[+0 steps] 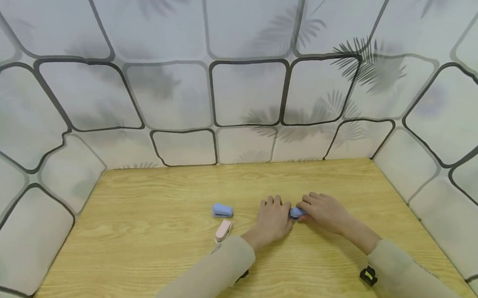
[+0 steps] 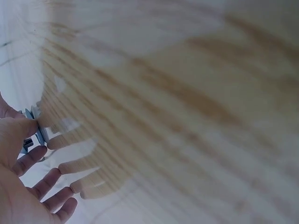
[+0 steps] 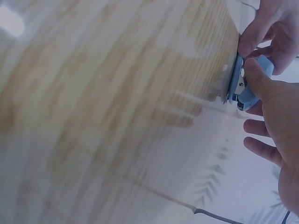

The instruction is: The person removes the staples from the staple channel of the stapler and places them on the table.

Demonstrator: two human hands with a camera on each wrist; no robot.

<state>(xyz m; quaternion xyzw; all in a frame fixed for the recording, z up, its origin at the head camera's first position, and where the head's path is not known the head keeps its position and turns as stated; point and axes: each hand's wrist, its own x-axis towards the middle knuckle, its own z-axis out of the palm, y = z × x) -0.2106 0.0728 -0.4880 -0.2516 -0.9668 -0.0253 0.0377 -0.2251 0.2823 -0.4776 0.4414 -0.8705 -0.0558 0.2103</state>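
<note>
Between the two hands, just above the wooden table, is a small blue stapler (image 1: 297, 212). My left hand (image 1: 271, 219) pinches one end of it with thumb and forefinger, the other fingers spread. On the opposite side my right hand (image 1: 324, 212) grips the stapler, its thumb lying over the blue top cover. In the right wrist view the stapler (image 3: 252, 95) is tilted on its side and shows a metal part between cover and base. Only its thin edge (image 2: 41, 135) appears past the left thumb in the left wrist view.
A second blue stapler (image 1: 223, 210) lies on the table (image 1: 144, 231) left of the hands. Nearer, a pale pink stapler (image 1: 223, 230) lies close to the left forearm. Patterned cloth walls (image 1: 243, 97) enclose the table at the back and both sides.
</note>
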